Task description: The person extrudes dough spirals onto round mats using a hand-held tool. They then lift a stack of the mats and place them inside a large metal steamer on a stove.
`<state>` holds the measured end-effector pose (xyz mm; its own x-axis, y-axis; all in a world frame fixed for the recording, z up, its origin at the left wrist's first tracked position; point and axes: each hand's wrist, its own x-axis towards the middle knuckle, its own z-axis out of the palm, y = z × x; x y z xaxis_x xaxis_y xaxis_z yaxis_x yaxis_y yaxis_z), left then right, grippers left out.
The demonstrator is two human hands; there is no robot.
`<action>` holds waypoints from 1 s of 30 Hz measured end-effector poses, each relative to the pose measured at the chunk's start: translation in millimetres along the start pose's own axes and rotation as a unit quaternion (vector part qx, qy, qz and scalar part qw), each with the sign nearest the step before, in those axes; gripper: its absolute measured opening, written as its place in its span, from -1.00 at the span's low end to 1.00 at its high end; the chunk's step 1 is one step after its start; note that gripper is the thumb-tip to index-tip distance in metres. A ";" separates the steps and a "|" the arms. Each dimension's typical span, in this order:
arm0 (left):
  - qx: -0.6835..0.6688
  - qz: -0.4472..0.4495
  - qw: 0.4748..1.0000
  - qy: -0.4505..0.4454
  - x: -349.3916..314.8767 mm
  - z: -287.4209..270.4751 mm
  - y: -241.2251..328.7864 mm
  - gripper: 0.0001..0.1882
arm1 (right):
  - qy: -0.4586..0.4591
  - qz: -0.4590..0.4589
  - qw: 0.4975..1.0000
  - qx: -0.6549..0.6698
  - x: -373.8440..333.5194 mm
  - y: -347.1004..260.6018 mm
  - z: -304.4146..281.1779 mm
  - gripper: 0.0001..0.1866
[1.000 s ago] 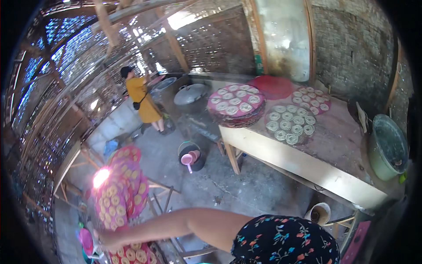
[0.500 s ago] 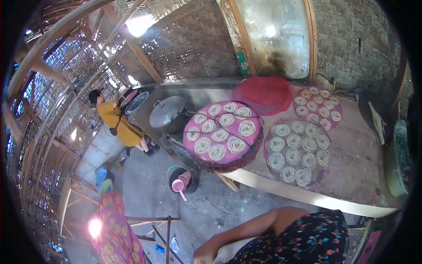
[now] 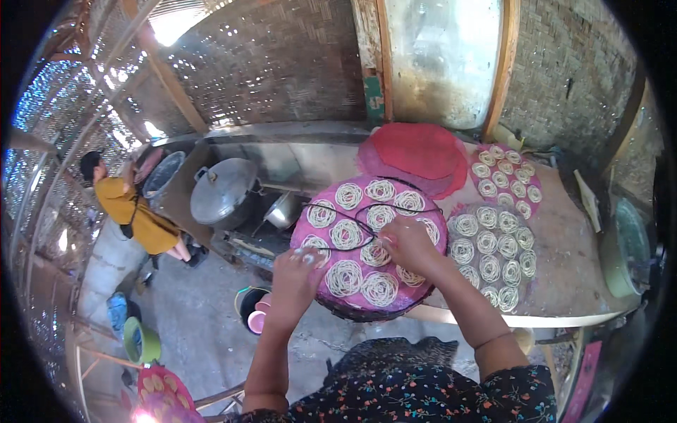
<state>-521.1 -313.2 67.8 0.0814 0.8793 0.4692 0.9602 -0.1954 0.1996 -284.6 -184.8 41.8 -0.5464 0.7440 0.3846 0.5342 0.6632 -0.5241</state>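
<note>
A round stack of pink mats (image 3: pixel 361 268) sits at the counter's front edge, its top covered with several pale, noodle-like spiral coils (image 3: pixel 344 277). A thin black cord (image 3: pixel 369 231) lies over the coils, crossing itself near the middle. At the left rim, my left hand (image 3: pixel 297 273) is closed, its fingertips pinching one end of the cord. Over the coils right of the middle, my right hand (image 3: pixel 409 243) is also closed, holding the cord near the crossing. Both hands partly cover the coils beneath them.
Right of the stack lie a grey mat (image 3: pixel 475 261) and a pink mat (image 3: pixel 485 188) with similar coils. Red mats (image 3: pixel 416 156) lie behind. Leftward are a lidded pot (image 3: pixel 224 194), a saucepan (image 3: pixel 283 211), a bucket (image 3: pixel 248 303) and a person in yellow (image 3: pixel 134 215).
Both my hands have come onto the stack and hold the cord, which has been drawn into crossing loops. The view has shifted, and a green bucket is now in sight at left.
</note>
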 end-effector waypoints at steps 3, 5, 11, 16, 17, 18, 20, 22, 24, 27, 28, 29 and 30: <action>-0.036 0.067 0.997 -0.017 20.4 8.5 -21.9 -0.72 | 0.004 0.030 0.996 -0.088 14.5 -25.9 14.9 -0.86; -0.043 0.086 0.994 -0.053 30.1 16.2 -33.4 -0.71 | -0.005 0.066 0.986 -0.152 24.2 -37.2 24.8 -0.82; -0.088 0.136 0.982 -0.099 48.8 35.2 -44.2 -0.71 | 0.028 0.086 0.975 -0.203 37.6 -47.8 45.6 -0.84; -0.069 0.182 0.976 -0.099 56.8 45.9 -35.1 -0.70 | 0.039 0.098 0.975 -0.196 39.3 -40.6 51.1 -0.87; -0.064 0.191 0.973 -0.114 57.4 45.0 -33.8 -0.69 | 0.041 0.094 0.984 -0.149 41.0 -41.8 47.7 -0.87; -0.065 0.194 0.972 -0.114 57.0 47.0 -32.7 -0.69 | 0.043 0.096 0.983 -0.151 41.0 -44.7 43.4 -0.87; -0.045 0.204 0.972 -0.109 56.1 54.6 -31.5 -0.68 | 0.085 0.178 0.980 0.011 38.6 -53.9 30.8 -0.90; -0.037 0.211 0.971 -0.105 55.0 58.2 -30.7 -0.70 | 0.102 0.178 0.977 0.063 33.0 -55.0 15.8 -0.88; -0.032 0.225 0.968 -0.102 57.8 57.5 -27.7 -0.71 | 0.138 0.175 0.954 0.199 20.3 -43.4 -0.2 -0.87; -0.043 0.239 0.966 -0.090 64.5 47.4 -33.4 -0.78 | 0.199 0.203 0.893 0.350 5.5 -45.4 -39.1 -0.86; -0.141 0.202 0.960 -0.130 68.8 41.0 -42.7 -0.79 | 0.203 0.202 0.893 0.348 3.0 -46.4 -53.1 -0.86; -0.241 0.165 0.941 -0.170 72.7 33.9 -49.8 -0.81 | 0.247 0.197 0.861 0.399 -1.7 -47.6 -70.2 -0.84; -0.412 0.106 0.897 -0.122 68.0 23.7 -57.5 -0.76 | 0.288 0.191 0.823 0.450 -5.2 -47.3 -84.5 -0.82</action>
<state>-564.4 -231.9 67.8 0.3910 0.8337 0.3899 0.4006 -0.5356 0.7434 -252.5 -213.2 128.8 0.0855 0.9714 0.2215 -0.2403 0.2358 -0.9416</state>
